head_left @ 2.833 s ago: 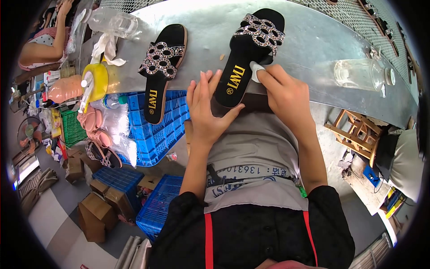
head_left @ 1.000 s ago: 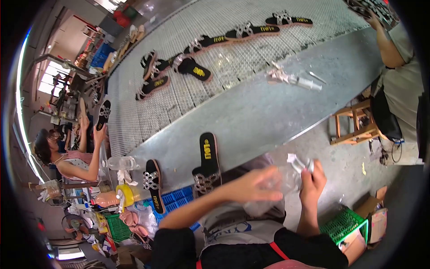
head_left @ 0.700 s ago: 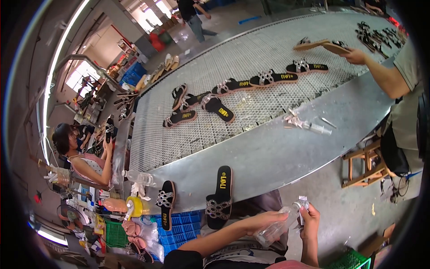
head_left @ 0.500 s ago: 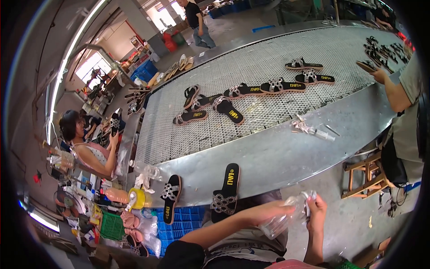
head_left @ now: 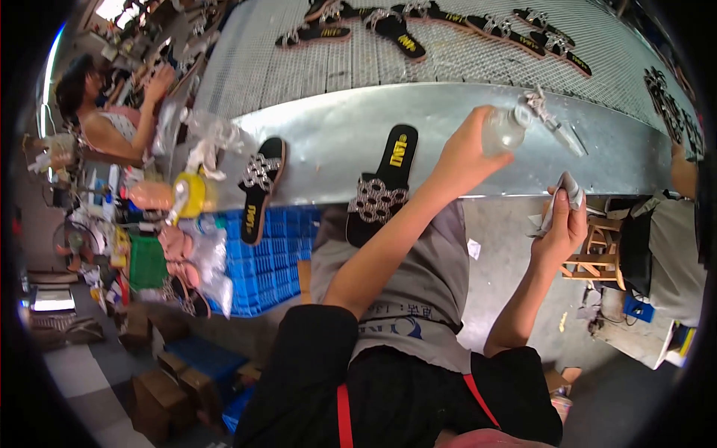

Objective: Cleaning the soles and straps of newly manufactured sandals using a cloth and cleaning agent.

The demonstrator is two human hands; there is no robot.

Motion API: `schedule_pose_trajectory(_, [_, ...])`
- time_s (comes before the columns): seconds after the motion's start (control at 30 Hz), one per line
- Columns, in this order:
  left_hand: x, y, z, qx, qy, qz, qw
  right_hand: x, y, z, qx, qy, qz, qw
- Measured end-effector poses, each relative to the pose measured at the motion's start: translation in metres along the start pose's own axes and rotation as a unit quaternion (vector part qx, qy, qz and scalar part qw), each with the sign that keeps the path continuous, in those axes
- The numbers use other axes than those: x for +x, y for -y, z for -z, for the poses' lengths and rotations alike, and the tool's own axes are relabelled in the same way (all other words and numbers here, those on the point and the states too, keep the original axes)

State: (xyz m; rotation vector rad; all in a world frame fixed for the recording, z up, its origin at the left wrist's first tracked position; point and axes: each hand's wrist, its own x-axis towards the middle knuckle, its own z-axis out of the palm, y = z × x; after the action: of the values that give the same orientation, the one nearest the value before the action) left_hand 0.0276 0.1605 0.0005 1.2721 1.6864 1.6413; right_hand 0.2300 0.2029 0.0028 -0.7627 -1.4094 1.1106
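My left hand (head_left: 464,155) is wrapped round a small clear plastic bottle (head_left: 502,131) above the metal ledge, its mouth tilted to the right. Off to the right, past the ledge's front edge, my right hand (head_left: 565,230) pinches a crumpled greyish-white cloth (head_left: 570,187). A black slide sandal (head_left: 377,197) with a studded silver strap lies across the front edge, left of my left forearm. Its like, a second sandal (head_left: 259,176), rests farther left. Beyond the bottle, a syringe (head_left: 566,134) lies on the ledge beside a thin metal tool (head_left: 579,140).
Several sandals (head_left: 396,36) sit on the mesh conveyor (head_left: 343,75) behind the metal ledge (head_left: 328,116). Plastic bags and a yellow tape roll (head_left: 190,194) are at left, over blue crates (head_left: 272,257). One co-worker sits at left; another's arm (head_left: 683,172) shows at right beside a wooden stool (head_left: 601,250).
My left hand has raised the bottle from near my lap to over the ledge. My right hand, with the cloth, has moved away from the bottle. The view has tilted downward.
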Motion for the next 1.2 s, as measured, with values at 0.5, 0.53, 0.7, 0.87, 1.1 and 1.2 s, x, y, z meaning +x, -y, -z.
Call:
schedule_pose_trajectory(0.5, [-0.051,-0.017,0.105,0.485,-0.002,-0.177,0.856,-0.085,-0.002,-0.041,-0.189,0.199,0.000,0.962])
schedule_pose_trajectory(0.53, [-0.039,0.002,0.122,0.470,0.000,-0.179,0.864,-0.086,0.001,-0.056,-0.206,0.231,0.019,0.951])
schedule_pose_trajectory(0.7, [-0.006,0.085,0.138,0.390,0.067,-0.136,0.908,-0.075,-0.015,-0.119,-0.320,0.275,0.124,0.898])
schedule_pose_trajectory(0.87, [-0.027,0.087,0.143,0.403,0.041,-0.090,0.910,-0.065,-0.009,-0.134,-0.354,0.289,0.135,0.879])
schedule_pose_trajectory(1.1, [-0.064,0.074,0.150,0.450,-0.024,0.001,0.893,-0.064,-0.014,-0.154,-0.370,0.391,0.197,0.820])
schedule_pose_trajectory(1.2, [-0.066,0.071,0.148,0.438,-0.035,0.011,0.898,-0.066,-0.006,-0.158,-0.404,0.413,0.169,0.798])
